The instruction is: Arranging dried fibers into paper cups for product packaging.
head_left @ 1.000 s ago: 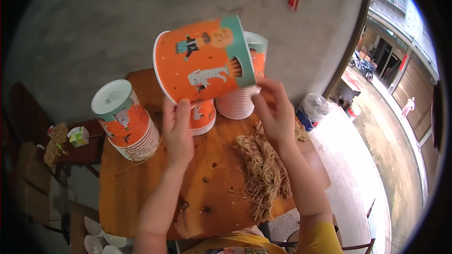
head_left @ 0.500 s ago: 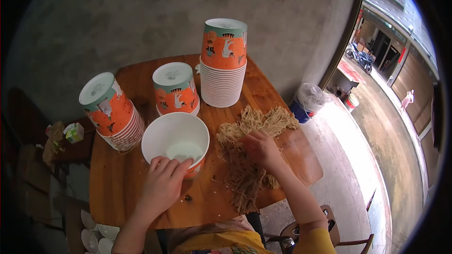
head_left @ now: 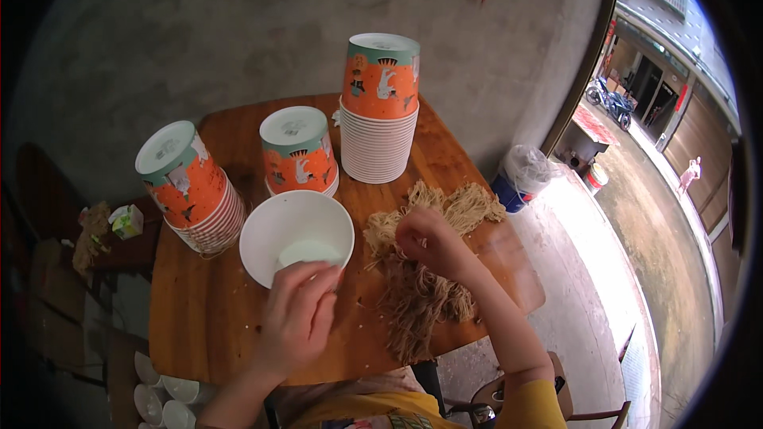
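A white paper tub (head_left: 262, 232) with an orange printed outside stands mouth up at the near middle of the wooden table. My left hand (head_left: 299, 314) hovers by its near rim, fingers loosely bent and a little blurred, with nothing visible in it. To the right lies a tangled heap of tan, string-like strands (head_left: 421, 310), darker on the near side. Above the heap is my right hand (head_left: 433, 245), its fingers curled closed; whatever they may hold is hidden. Behind the tub, upside-down tubs of the same print form a short stack (head_left: 296, 160).
More upside-down tubs form a tall stack (head_left: 377, 111) at the back and a leaning stack (head_left: 195, 191) at the left. A blue bucket (head_left: 513, 191) with a plastic bag stands off the table's right edge. White bowls (head_left: 151, 401) sit low at the left. A chair (head_left: 556, 397) is near right.
My left hand has let go of the tub's rim and come nearer and slightly right. My right hand has lifted a little and moved left over the strands. The tub stays put.
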The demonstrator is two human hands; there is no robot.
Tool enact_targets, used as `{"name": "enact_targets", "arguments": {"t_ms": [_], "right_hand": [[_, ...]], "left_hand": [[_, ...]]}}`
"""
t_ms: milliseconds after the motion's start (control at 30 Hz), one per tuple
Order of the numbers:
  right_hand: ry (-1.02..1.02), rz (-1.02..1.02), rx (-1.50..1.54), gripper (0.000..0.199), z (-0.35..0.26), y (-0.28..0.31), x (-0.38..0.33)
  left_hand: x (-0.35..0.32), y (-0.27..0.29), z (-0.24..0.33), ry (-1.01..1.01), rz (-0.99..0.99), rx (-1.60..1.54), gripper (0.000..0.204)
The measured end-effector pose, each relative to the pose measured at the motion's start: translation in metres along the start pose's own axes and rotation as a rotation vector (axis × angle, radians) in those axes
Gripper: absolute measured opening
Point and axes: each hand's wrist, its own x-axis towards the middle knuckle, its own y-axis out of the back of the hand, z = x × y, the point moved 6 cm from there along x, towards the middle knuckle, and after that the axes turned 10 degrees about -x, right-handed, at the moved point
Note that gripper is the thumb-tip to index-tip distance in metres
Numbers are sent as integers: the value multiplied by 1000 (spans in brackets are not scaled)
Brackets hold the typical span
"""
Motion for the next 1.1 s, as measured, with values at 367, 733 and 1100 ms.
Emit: {"name": "enact_targets", "arguments": {"t_ms": [367,733,1100], "right_hand": [[99,263,58,14,-99,80,7],[-10,-92,-84,31,-82,-20,-57],[-158,-34,439,14,-144,-56,-49]], "left_hand": [[14,-42,-18,849,-309,-925,19],[-102,-18,-41,1176,-408,-787,24],[-88,-9,-41,1233,-412,-864,24]]}}
